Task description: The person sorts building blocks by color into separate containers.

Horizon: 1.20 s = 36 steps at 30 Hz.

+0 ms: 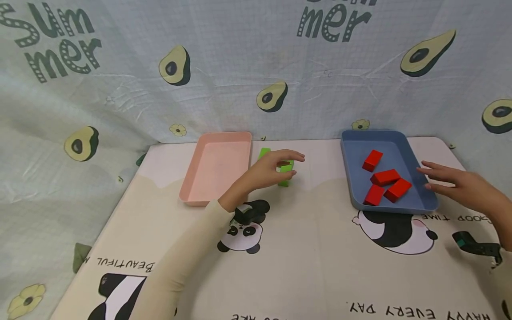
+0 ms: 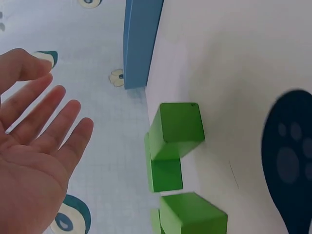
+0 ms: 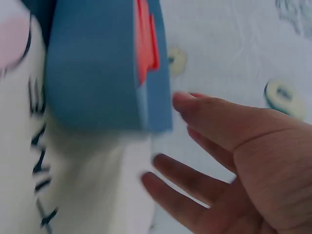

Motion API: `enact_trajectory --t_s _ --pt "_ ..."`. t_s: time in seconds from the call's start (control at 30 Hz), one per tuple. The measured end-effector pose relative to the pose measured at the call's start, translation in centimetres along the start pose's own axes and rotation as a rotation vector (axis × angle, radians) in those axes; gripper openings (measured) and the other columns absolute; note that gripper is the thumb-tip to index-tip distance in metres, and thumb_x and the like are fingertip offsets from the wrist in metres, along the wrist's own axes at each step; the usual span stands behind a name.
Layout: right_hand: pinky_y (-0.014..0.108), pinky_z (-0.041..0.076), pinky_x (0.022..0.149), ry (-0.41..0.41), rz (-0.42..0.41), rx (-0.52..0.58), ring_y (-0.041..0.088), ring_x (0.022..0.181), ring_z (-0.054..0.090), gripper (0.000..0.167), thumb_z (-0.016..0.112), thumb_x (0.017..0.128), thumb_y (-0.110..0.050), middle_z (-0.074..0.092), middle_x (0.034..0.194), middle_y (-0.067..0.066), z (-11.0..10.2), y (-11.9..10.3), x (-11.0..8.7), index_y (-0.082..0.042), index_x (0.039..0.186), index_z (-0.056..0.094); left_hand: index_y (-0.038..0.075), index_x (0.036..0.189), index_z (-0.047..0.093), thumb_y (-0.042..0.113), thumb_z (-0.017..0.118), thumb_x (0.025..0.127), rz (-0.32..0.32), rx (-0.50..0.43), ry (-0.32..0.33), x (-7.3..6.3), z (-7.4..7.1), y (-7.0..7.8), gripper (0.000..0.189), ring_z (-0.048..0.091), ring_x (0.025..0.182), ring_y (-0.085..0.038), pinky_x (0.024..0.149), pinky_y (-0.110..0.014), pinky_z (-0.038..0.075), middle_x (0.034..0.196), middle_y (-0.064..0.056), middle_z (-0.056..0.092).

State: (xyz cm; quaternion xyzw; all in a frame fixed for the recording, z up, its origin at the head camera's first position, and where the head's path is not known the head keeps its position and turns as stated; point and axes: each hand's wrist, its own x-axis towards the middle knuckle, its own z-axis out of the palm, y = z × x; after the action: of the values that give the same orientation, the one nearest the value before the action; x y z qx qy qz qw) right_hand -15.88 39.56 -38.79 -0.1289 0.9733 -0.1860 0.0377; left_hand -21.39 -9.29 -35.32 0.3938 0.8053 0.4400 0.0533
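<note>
My left hand hovers over several green blocks, its fingers spread and holding nothing. It partly hides the blocks in the head view; in the left wrist view the green blocks stand to the right of the hand. At the right, my right hand reaches beside the right edge of a blue tray, fingers loosely extended. Several red blocks lie in that tray. The right wrist view has the tray's outer side near the thumb of the hand, with nothing between the fingers.
A pink tray lies left of the green blocks, close to my left forearm. Panda prints and lettering cover the tablecloth. Behind the table's far edge hangs an avocado-patterned sheet.
</note>
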Motion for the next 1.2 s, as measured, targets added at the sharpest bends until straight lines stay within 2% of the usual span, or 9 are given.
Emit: enact_trajectory --t_s 0.1,0.17,0.33,0.47,0.63,0.87,1.03,1.1,1.2 --pt "0.072 0.049 0.085 0.091 -0.033 -0.110 0.063 0.111 0.056 0.053 0.069 0.098 -0.016 0.045 0.142 0.040 -0.5 -2.2 0.1 0.007 0.142 0.051 0.001 0.129 0.067 0.001 0.066 0.095 -0.004 0.019 0.021 -0.4 -0.4 -0.3 0.035 0.057 0.129 -0.019 0.108 -0.042 0.050 0.137 -0.010 0.064" --pt "0.066 0.055 0.078 0.135 -0.056 -0.132 0.059 0.104 0.062 0.050 0.070 0.096 -0.012 0.049 0.137 0.040 -0.7 -3.6 0.2 0.006 0.140 0.055 0.002 0.129 0.067 0.001 0.066 0.095 -0.012 0.030 0.037 -0.6 -0.6 -0.4 0.034 0.058 0.128 -0.019 0.106 -0.043 0.051 0.136 -0.010 0.065" --pt "0.056 0.060 0.067 0.246 -0.141 -0.164 0.050 0.091 0.068 0.044 0.075 0.089 -0.005 0.062 0.122 0.037 -0.4 -6.3 0.5 0.003 0.131 0.063 0.001 0.132 0.065 0.005 0.066 0.097 -0.035 0.025 0.068 -1.2 -1.0 -0.6 0.035 0.059 0.127 -0.021 0.104 -0.043 0.052 0.135 -0.011 0.065" --pt "0.051 0.060 0.063 0.302 -0.188 -0.126 0.043 0.087 0.068 0.044 0.076 0.088 -0.003 0.069 0.112 0.032 -0.1 -8.0 0.5 0.001 0.130 0.066 0.001 0.134 0.064 0.008 0.066 0.098 -0.062 0.030 0.094 -1.9 -1.4 -0.5 0.037 0.060 0.126 -0.023 0.105 -0.040 0.052 0.136 -0.010 0.064" --pt "0.059 0.058 0.074 0.320 -0.242 -0.055 0.043 0.095 0.070 0.047 0.079 0.085 -0.002 0.069 0.118 0.028 0.1 -10.1 0.5 -0.001 0.131 0.067 0.004 0.132 0.065 0.011 0.068 0.098 -0.082 0.064 0.142 -2.9 -2.2 -0.3 0.035 0.060 0.124 -0.021 0.103 -0.037 0.053 0.134 -0.011 0.065" --pt "0.040 0.060 0.069 0.349 -0.298 -0.020 0.035 0.095 0.071 0.047 0.084 0.080 -0.004 0.073 0.115 0.017 0.6 -12.1 1.2 -0.008 0.125 0.071 0.003 0.130 0.067 0.007 0.068 0.096 -0.078 0.077 0.201 -4.5 -3.4 -0.7 0.034 0.060 0.124 -0.022 0.102 -0.038 0.053 0.132 -0.011 0.065" --pt "0.039 0.060 0.069 0.327 -0.345 -0.008 0.034 0.093 0.071 0.046 0.083 0.081 -0.005 0.075 0.112 0.015 1.0 -12.7 1.8 -0.009 0.126 0.071 0.001 0.130 0.066 0.005 0.067 0.096 -0.086 0.083 0.230 -5.7 -4.2 -0.9 0.034 0.061 0.123 -0.025 0.103 -0.039 0.053 0.132 -0.012 0.065" --pt "0.036 0.059 0.065 0.313 -0.354 -0.003 0.030 0.087 0.070 0.045 0.082 0.083 -0.006 0.075 0.112 0.015 1.1 -13.0 2.0 -0.009 0.126 0.071 0.001 0.130 0.066 0.005 0.067 0.096 -0.095 0.096 0.241 -6.2 -4.5 -0.9 0.034 0.062 0.123 -0.025 0.103 -0.039 0.053 0.132 -0.012 0.065" --pt "0.027 0.050 0.054 0.288 -0.361 0.004 0.018 0.068 0.062 0.044 0.080 0.085 -0.007 0.075 0.108 0.016 1.4 -13.5 2.4 -0.007 0.128 0.070 0.001 0.130 0.066 0.004 0.067 0.095 -0.113 0.118 0.261 -6.9 -4.9 -1.0 0.035 0.061 0.123 -0.025 0.103 -0.040 0.053 0.131 -0.012 0.066"
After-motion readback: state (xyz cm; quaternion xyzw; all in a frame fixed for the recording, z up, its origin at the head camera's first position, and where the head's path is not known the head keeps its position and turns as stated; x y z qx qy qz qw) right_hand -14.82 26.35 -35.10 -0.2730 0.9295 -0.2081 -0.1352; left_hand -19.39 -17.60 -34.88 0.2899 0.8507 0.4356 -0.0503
